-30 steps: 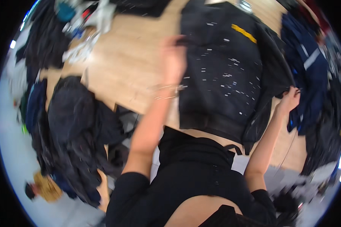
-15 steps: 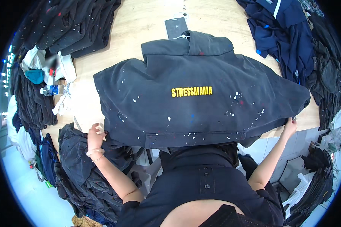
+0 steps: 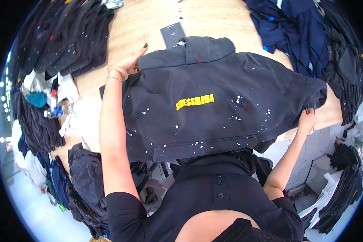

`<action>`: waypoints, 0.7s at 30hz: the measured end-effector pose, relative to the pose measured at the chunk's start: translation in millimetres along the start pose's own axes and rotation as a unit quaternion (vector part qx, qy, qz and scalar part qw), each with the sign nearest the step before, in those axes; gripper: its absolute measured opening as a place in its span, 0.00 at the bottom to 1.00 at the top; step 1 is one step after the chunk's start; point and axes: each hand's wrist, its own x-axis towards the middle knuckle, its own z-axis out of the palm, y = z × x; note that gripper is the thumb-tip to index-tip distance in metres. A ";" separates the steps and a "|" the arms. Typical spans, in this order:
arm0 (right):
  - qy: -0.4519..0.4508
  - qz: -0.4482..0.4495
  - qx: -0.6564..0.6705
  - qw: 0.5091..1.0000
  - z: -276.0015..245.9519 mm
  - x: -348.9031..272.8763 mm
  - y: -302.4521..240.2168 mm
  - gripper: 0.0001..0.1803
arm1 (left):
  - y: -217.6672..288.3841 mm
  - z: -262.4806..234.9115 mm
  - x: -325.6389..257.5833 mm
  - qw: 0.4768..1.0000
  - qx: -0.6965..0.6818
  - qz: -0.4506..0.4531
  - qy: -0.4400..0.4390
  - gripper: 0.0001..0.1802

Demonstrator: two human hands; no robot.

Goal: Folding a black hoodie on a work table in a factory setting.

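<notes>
A black hoodie [image 3: 213, 82] with white paint specks and yellow lettering lies spread on the table before me, its hood at the far side. A dark hang tag [image 3: 172, 35] lies beyond the hood. My left hand [image 3: 129, 63] is at the hood's left edge by the shoulder, with a finger stretched out and the thumb apart. Part of its fingers is hidden. My right hand [image 3: 307, 121] is closed at the lower edge of the right sleeve. From its fingers pokes a small thin metallic thing [image 3: 307, 107], too small to name.
Stacked black speckled garments [image 3: 68, 36] fill the far left. Navy garments [image 3: 296, 36] are heaped at the far right. A plastic bottle [image 3: 54, 111] lies near white cloths [image 3: 34, 84] at left. More dark clothes [image 3: 86, 173] pile beside me.
My left hand has moved from the hoodie's lower left corner up to the hood's edge. The hoodie has shifted slightly left and wrinkled at its left side. My right hand has risen slightly along the sleeve.
</notes>
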 end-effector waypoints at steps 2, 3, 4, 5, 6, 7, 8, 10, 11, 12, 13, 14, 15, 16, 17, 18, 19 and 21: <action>-0.063 0.009 -0.033 0.997 -7.3 6.2 19.0 0.14 | 17.8 15.9 9.8 1.000 0.018 0.012 -0.015 0.29; -0.060 0.017 -0.036 0.997 -11.5 9.1 30.1 0.14 | 31.5 28.4 0.7 0.999 0.009 0.029 -0.037 0.29; -0.075 0.035 -0.017 0.996 -16.2 12.1 41.5 0.16 | 40.7 37.6 -3.3 0.997 0.000 0.045 -0.058 0.29; -0.091 0.051 0.007 0.995 -20.4 13.0 46.2 0.18 | 46.5 36.8 1.4 0.981 -0.008 0.033 -0.193 0.29; -0.107 0.065 0.032 0.992 -23.1 13.8 49.0 0.19 | 46.0 37.9 2.6 0.980 -0.004 0.034 -0.194 0.29; -0.129 0.079 0.029 0.988 -27.3 16.6 50.9 0.20 | 41.0 40.1 1.5 0.971 0.023 0.068 -0.229 0.29; -0.117 0.093 0.021 0.989 -36.1 17.1 60.0 0.20 | 48.6 57.7 -2.1 0.953 0.052 0.106 -0.280 0.29; -0.151 0.083 0.094 0.981 -39.8 23.8 73.7 0.20 | 63.1 68.8 -14.4 0.943 0.105 0.117 -0.294 0.29; -0.129 0.080 0.096 0.984 -46.1 24.4 63.7 0.20 | 61.9 59.2 -13.7 0.946 0.156 0.133 -0.252 0.29; -0.087 0.078 0.099 0.988 -50.0 25.5 56.6 0.19 | 64.1 56.0 -13.1 0.943 0.206 0.149 -0.213 0.29; -0.045 0.077 0.128 0.988 -55.6 25.8 48.2 0.18 | 67.1 49.8 -14.3 0.927 0.255 0.252 -0.112 0.27; -0.003 0.076 0.154 0.985 -63.3 22.6 34.3 0.17 | 76.0 49.6 -23.1 0.889 0.296 0.350 -0.011 0.25; 0.027 0.056 0.175 0.983 -69.1 18.7 24.3 0.16 | 91.1 64.5 -40.8 0.809 0.328 0.473 0.116 0.23; 0.054 0.032 0.199 0.978 -70.7 15.2 13.8 0.15 | 101.7 78.6 -61.8 0.700 0.346 0.575 0.245 0.20; 0.046 0.007 0.284 0.958 -61.6 13.0 -0.1 0.14 | 103.8 78.1 -72.9 0.643 0.389 0.586 0.302 0.20; 0.033 -0.006 0.312 0.949 -47.7 13.7 -2.1 0.13 | 100.0 78.8 -71.3 0.639 0.393 0.584 0.308 0.20; 0.016 -0.024 0.309 0.951 -44.1 9.0 -6.1 0.12 | 88.4 80.4 -60.0 0.617 0.447 0.561 0.325 0.21; -0.043 -0.059 0.288 0.955 -46.3 -11.8 -52.8 0.10 | 43.3 58.5 -29.4 0.635 0.546 0.438 0.328 0.24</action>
